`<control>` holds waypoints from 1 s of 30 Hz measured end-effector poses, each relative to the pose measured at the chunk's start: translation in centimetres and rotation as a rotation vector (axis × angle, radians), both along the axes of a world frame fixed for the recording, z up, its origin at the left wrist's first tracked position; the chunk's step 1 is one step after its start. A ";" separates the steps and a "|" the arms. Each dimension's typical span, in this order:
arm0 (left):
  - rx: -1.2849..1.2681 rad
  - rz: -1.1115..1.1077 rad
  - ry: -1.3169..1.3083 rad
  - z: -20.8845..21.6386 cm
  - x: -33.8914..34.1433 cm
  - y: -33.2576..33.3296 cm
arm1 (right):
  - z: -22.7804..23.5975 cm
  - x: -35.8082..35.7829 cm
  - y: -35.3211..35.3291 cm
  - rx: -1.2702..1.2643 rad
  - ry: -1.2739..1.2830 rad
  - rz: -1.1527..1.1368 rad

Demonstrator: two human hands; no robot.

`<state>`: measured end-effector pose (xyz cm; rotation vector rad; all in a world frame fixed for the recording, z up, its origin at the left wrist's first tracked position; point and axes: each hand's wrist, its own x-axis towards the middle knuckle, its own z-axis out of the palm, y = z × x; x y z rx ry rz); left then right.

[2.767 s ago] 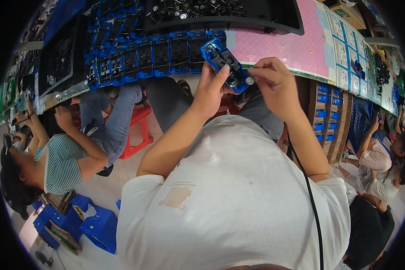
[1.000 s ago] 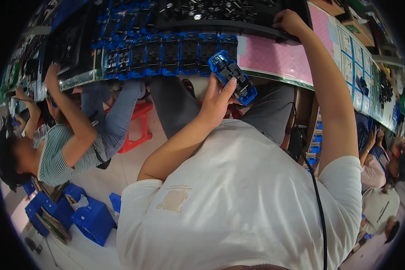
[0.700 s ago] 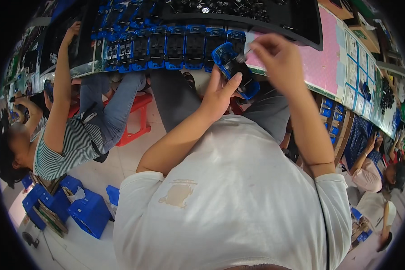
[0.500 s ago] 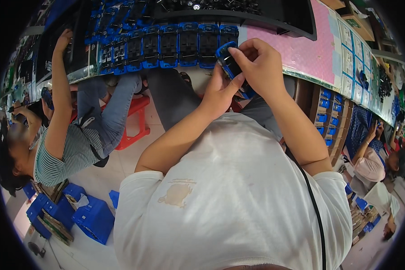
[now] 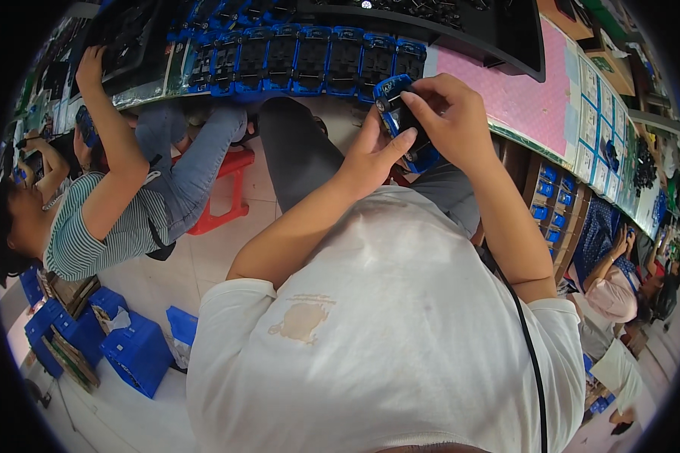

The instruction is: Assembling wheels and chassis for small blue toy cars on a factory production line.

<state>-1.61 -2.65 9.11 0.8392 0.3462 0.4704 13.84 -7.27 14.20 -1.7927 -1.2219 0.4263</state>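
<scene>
A blue toy car (image 5: 391, 89) is held up in front of me, its dark underside showing between my hands. My left hand (image 5: 375, 151) grips it from the near left side, thumb laid along its edge. From the right, my right hand (image 5: 454, 117) reaches over the car, thumb and fingers closed together on its dark side; any small part in that pinch is hidden. Just beyond my hands, a row of blue toy car bodies (image 5: 309, 64) lies side by side along the table edge, dark undersides up.
A black tray (image 5: 498, 45) of small dark parts stands at the back, beside a pink mat (image 5: 532, 106). Left, a co-worker in a striped shirt (image 5: 109, 219) reaches to the table near a red stool (image 5: 230, 189). Blue boxes (image 5: 136, 351) stand on the floor. Cartons of blue cars (image 5: 551, 200) stand right.
My view has shifted, so the table sits higher and further right. Both hands still hold the blue car, which now shows more of its wheels. The co-worker at left has shifted slightly.
</scene>
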 end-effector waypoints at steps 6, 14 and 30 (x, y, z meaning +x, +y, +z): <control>-0.026 -0.024 0.026 -0.5 -0.5 -0.2 | 0.0 -0.9 -0.2 -0.043 -0.092 -0.048; -0.007 -0.026 0.010 -0.4 -0.6 -0.3 | 0.4 -0.6 -1.0 -0.035 0.029 -0.017; 0.110 0.510 0.272 0.1 -9.5 8.8 | -13.4 13.2 -4.9 -0.087 -0.612 -0.505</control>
